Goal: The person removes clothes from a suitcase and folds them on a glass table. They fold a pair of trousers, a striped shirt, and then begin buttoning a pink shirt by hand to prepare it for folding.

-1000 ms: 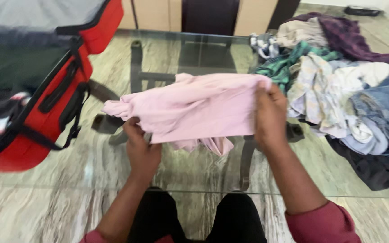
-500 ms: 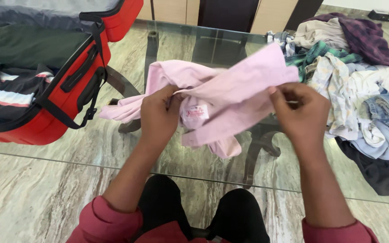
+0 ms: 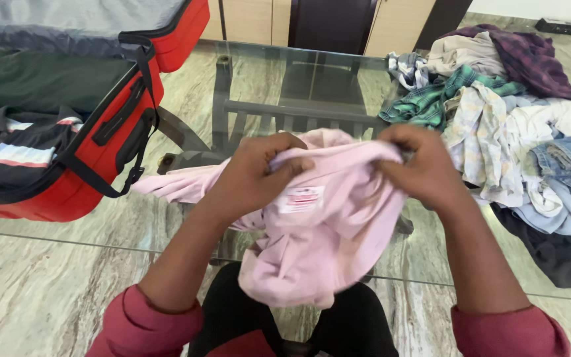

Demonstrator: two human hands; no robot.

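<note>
Pink shirt (image 3: pixel 325 231), gripped by both hands, knuckles up

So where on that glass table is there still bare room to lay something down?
Bare glass table shows between the red suitcase and the clothes pile, beyond the pink garment. The near-left glass is free too. The right side is crowded.

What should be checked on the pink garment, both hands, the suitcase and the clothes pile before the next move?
1. Left hand grips pink garment: ok.
2. Right hand grips its upper edge: ok.
3. Garment flat and smooth: not ok, bunched, hanging toward the lap.
4. Red suitcase open: ok, folded striped clothing inside.
5. Clothes pile apart from the garment: ok.
6. Glass table edge free of cloth: not ok.
</note>
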